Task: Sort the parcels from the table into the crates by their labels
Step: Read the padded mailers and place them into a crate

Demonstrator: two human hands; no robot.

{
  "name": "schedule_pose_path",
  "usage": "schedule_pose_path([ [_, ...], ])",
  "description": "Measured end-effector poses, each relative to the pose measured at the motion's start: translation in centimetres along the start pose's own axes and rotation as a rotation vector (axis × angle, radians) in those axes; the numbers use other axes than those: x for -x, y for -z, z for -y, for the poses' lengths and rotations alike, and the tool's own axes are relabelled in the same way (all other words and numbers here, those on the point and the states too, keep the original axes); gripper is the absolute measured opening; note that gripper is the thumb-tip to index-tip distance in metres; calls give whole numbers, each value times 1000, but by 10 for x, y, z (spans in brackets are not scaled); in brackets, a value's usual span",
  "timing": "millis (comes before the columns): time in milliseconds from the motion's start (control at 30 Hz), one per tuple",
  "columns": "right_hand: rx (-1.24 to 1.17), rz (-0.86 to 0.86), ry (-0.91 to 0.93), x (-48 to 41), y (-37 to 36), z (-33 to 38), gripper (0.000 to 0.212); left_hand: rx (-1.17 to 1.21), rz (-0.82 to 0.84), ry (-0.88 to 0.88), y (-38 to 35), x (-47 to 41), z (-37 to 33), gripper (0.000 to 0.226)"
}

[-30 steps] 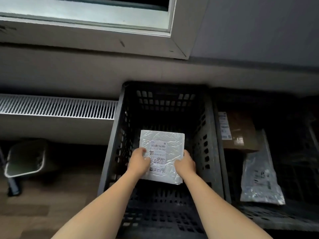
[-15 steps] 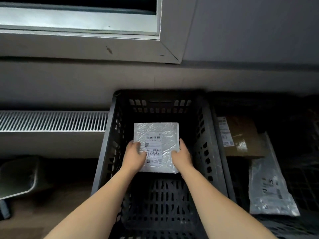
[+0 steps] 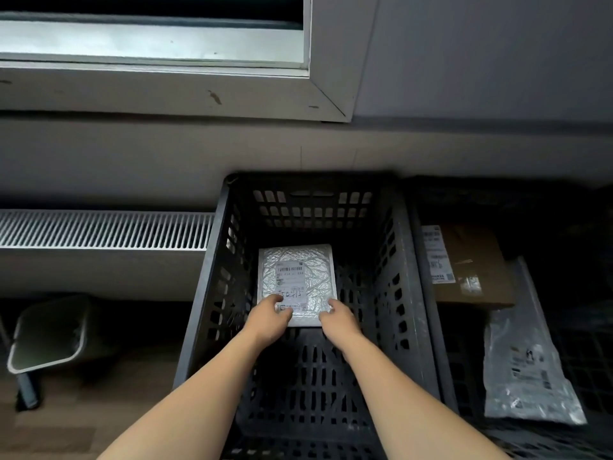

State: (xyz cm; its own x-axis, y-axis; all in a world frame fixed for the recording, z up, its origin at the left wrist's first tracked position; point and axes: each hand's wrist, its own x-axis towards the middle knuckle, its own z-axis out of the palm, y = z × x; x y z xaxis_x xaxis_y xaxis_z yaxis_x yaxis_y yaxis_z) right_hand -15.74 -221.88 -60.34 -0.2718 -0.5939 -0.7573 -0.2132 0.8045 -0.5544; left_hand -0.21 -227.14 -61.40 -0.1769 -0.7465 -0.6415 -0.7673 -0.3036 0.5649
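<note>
Beneath the window [image 3: 152, 44], left grip [image 3: 269, 318] and right grip [image 3: 340, 319] pinch a bubble mailer [image 3: 298, 270] inside the black crate [image 3: 217, 293]; release remains.

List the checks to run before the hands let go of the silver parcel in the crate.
1. Silver parcel inside the walls of the crate: ok.
2. Parcel lying flat on the crate floor: cannot tell, its underside is hidden.
3. Label facing up: ok.
4. Label matches this crate: cannot tell, the print is too small and no crate marking shows.
5. Left hand and right hand both hold the parcel's near edge: ok.
6. Brown box and plastic bag lie in the neighbouring crate, apart from this parcel: ok.
</note>
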Motion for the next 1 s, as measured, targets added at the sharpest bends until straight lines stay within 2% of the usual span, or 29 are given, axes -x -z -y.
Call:
schedule_pose_path([
  [67,-64,-11,37,14,7,14,45,106,-18,-36,5,11,-14,41],
  [167,-388,7,167,47,28,49,25,364,-25,-115,24,35,-57,20],
  [300,-790,23,345,101,83,89,34,772,6,-181,54,75,-142,21],
  [367,-881,3,384,123,118,96,37,847,51,-230,53,93,-184,23],
  [500,-946,-139,470,161,216,75,41,773,184,-347,11,129,-280,22],
  [633,-1017,-242,480,192,297,40,44,716,245,-397,-40,154,-347,25],
  [833,-1177,-413,493,241,454,-59,40,561,434,-474,-181,212,-472,30],
  [1000,-1235,-646,507,270,566,-153,36,524,560,-519,-300,252,-546,27],
])
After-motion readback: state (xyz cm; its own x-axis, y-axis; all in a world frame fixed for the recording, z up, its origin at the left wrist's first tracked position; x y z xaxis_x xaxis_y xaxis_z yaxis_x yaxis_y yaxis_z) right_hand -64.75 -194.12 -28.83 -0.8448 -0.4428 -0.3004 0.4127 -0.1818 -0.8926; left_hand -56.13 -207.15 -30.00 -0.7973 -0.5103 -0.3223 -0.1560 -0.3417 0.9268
